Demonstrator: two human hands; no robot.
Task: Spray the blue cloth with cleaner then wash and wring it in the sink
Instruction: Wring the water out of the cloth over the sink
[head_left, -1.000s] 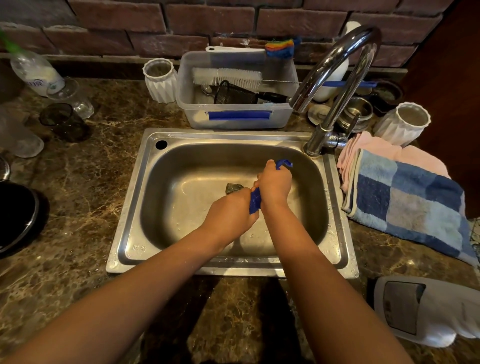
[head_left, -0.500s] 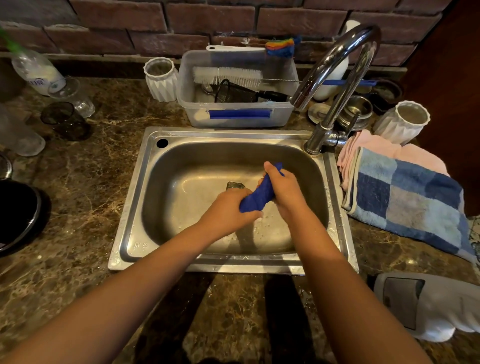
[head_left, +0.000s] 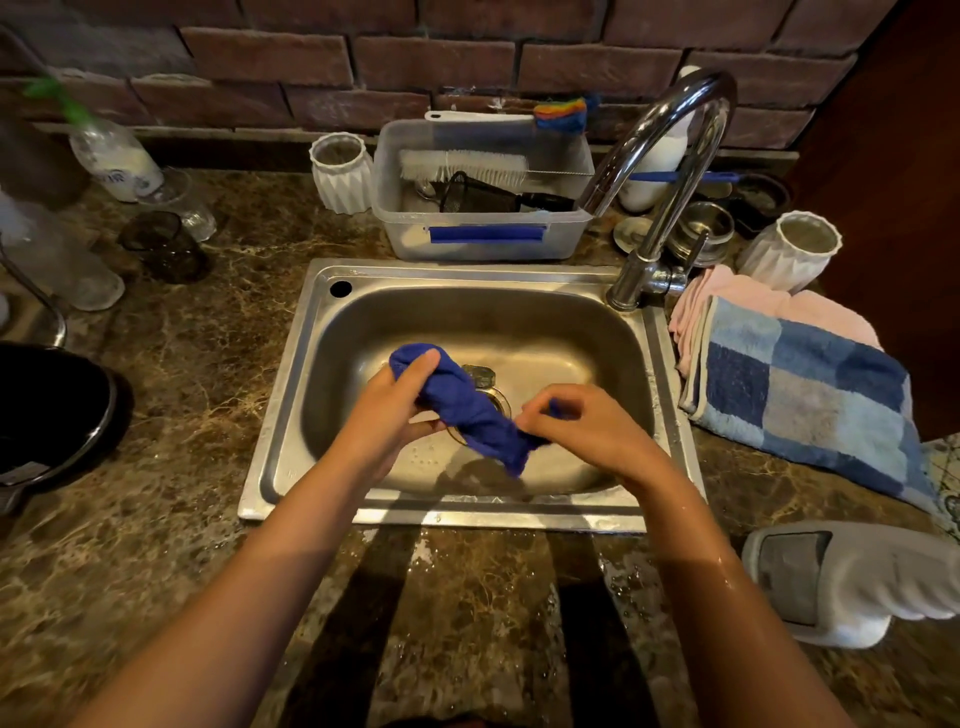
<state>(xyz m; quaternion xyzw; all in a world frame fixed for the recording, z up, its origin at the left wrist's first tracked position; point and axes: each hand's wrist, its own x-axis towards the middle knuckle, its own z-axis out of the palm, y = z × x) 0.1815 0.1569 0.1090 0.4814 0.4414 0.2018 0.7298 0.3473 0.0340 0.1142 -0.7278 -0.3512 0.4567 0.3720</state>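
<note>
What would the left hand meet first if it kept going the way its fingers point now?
The left hand points up and right, gripping the blue cloth. Beyond that, probably the sink back wall, then the plastic tub; depth is unclear.

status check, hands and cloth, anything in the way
Left hand and right hand each grip an end of the blue cloth. Cloth bunched, held over the sink drain. Tap not running, nothing blocking.
</note>
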